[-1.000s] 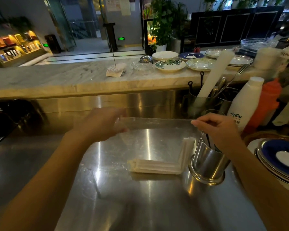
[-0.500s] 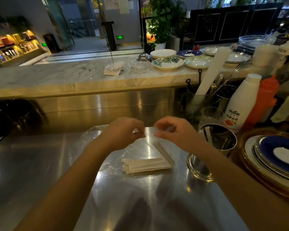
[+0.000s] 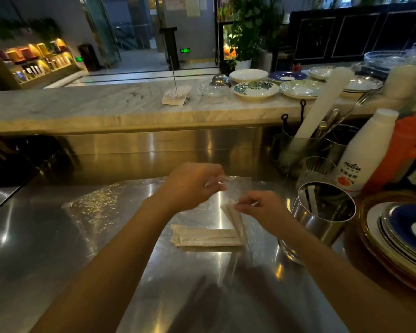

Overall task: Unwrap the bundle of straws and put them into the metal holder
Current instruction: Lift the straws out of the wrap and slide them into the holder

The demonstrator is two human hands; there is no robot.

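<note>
In the middle of the frame the person works over a steel surface (image 3: 58, 236). The left hand (image 3: 190, 186) has its grip pinched together on an edge of the clear plastic wrap (image 3: 94, 205), lifting it up and away, I think so that the film does not fall back over the straws. The wrap lies spread and crumpled toward the left of centre, already opened.

The right hand (image 3: 262, 210) has its grip closed on the top end of a few paper-wrapped straws (image 3: 233, 219), raised steeply so their lower ends rest beside the pile. The rest of the bundle of straws (image 3: 202, 236) lies flat on the surface, just below both hands, on top of the film.

The metal holder (image 3: 322, 212) stands at the right of centre, just beside the right hand, tilted a little toward the person; this probably makes the drop easier. Something thin and pale leans inside it already, perhaps a straw, but the light is dim and I cannot say for sure.

Behind the holder, at the right, are a white bottle (image 3: 363, 152) and an orange bottle (image 3: 401, 147). A stack of plates (image 3: 399, 239) sits at the right edge, near enough that the elbow should move with care.

The task seems near its beginning: most straws are not yet in the holder.
</note>
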